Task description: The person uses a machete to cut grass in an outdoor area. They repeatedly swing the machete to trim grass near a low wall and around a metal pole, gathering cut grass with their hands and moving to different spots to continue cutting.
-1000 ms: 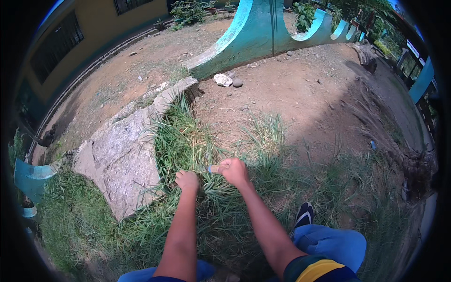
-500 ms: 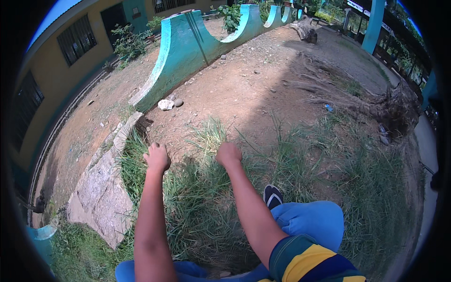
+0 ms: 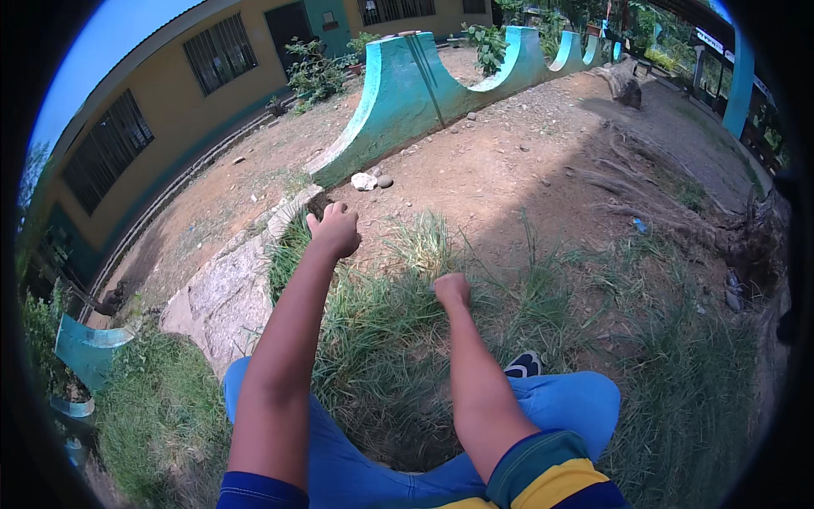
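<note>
My left hand [image 3: 336, 232] is raised over the near edge of the dirt, by a grass tuft [image 3: 291, 254] beside the stone slab. Its thumb stands apart from loosely bent fingers, and nothing shows in it. My right hand [image 3: 452, 290] is closed in a fist low over the long green grass [image 3: 373, 314]. A small greyish bit shows at the fist's left side, too small to name. Just beyond the fist stands a paler, drier clump of grass [image 3: 421, 242].
A flat stone slab [image 3: 222, 293] lies left of the grass. Beyond are a white rock [image 3: 364, 181], a scalloped turquoise wall [image 3: 398, 93] and bare dirt [image 3: 483, 182]. Exposed roots [image 3: 644, 187] spread at right. My sandalled foot [image 3: 524, 365] rests in the grass.
My left hand has lifted forward, away from the grass tuft by the slab. My right hand has drawn back slightly from the pale clump. The view has shifted, moving the scene rightward.
</note>
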`<state>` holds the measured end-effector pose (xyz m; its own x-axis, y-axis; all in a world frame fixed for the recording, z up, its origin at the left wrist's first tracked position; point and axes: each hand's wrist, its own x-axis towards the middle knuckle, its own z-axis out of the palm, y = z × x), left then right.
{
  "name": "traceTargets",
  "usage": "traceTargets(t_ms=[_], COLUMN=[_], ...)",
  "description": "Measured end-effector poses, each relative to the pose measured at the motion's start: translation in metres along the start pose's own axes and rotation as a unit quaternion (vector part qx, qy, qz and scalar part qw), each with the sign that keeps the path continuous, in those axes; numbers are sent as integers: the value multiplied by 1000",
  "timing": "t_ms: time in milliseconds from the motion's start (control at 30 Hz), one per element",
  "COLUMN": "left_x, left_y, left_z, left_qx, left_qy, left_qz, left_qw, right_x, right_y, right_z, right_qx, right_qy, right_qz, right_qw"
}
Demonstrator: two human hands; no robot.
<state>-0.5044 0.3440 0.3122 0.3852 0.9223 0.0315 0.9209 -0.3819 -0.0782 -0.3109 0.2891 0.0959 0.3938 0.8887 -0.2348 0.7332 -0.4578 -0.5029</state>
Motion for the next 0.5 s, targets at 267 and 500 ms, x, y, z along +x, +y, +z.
traceTargets(t_ms=[267, 500], left_x=[8, 47], left_y=[16, 71], left_z=[-46, -11], left_qx=[28, -38], left_qy=[15, -64], left_qz=[3, 80], left_qw=[999, 994], right_x=[-23, -33], right_y=[-19, -1], right_z=[-66, -103], right_qx=[294, 316], right_qy=[117, 224], right_qz=[81, 83], right_qw=[945, 918])
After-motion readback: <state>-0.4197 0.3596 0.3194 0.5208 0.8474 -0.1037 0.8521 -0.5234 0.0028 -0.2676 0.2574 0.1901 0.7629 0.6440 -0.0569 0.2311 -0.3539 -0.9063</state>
